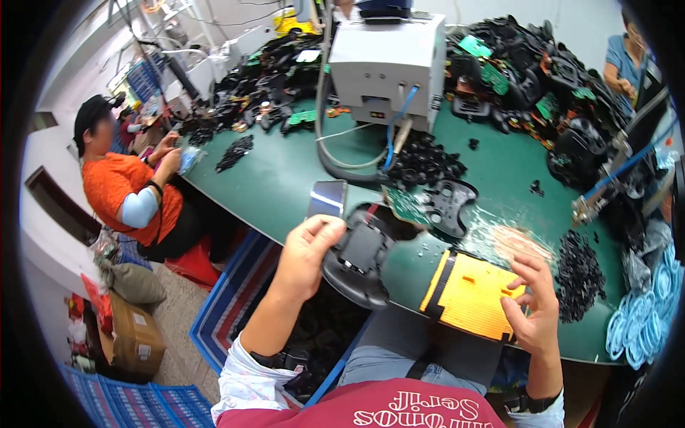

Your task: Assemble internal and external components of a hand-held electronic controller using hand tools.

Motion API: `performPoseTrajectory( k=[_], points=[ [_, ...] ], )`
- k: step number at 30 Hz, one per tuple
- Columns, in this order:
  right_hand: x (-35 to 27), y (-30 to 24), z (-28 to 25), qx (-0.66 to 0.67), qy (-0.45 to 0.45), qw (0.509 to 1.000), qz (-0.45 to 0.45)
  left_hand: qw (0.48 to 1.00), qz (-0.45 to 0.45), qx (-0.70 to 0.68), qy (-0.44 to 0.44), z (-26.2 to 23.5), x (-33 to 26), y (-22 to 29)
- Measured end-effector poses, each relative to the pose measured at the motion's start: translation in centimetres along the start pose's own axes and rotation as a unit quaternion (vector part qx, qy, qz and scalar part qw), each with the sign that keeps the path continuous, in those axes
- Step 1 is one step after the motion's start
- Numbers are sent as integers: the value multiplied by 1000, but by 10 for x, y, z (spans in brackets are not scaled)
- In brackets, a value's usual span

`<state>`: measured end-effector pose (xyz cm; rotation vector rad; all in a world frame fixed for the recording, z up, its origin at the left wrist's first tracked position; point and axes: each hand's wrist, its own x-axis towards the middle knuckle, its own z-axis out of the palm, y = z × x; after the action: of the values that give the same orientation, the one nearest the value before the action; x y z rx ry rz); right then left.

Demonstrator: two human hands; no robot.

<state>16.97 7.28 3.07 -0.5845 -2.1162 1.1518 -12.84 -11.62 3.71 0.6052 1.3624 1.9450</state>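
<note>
Left hand (305,251) gripping black controller shell (360,257) by its rim at green table's (285,178) near edge, likely light, rigid plastic; right hand (534,303) pinching yellow tray (474,294); beyond, grey machine (389,64).

Grey machine box (389,68), phone (327,198), blue cable coils (646,314), cardboard box (135,334)
</note>
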Motion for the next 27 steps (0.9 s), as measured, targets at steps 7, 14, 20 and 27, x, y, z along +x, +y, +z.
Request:
performPoseTrajectory(
  k=[7, 14, 20, 27],
  points=[
    [-3, 11, 5, -18, -22, 998, 58, 957, 167, 74, 226, -119, 24, 16],
    [-3, 16, 11, -53, -45, 996, 49, 845, 80, 400, 346, -211, 61, -29],
    [-4, 28, 8, -96, -32, 993, 60, 654, 240, 622, 357, -153, 52, -17],
    [-16, 39, 2, -99, -18, 991, 94, 784, 83, 614, -31, 8, 54, -62]
  ],
)
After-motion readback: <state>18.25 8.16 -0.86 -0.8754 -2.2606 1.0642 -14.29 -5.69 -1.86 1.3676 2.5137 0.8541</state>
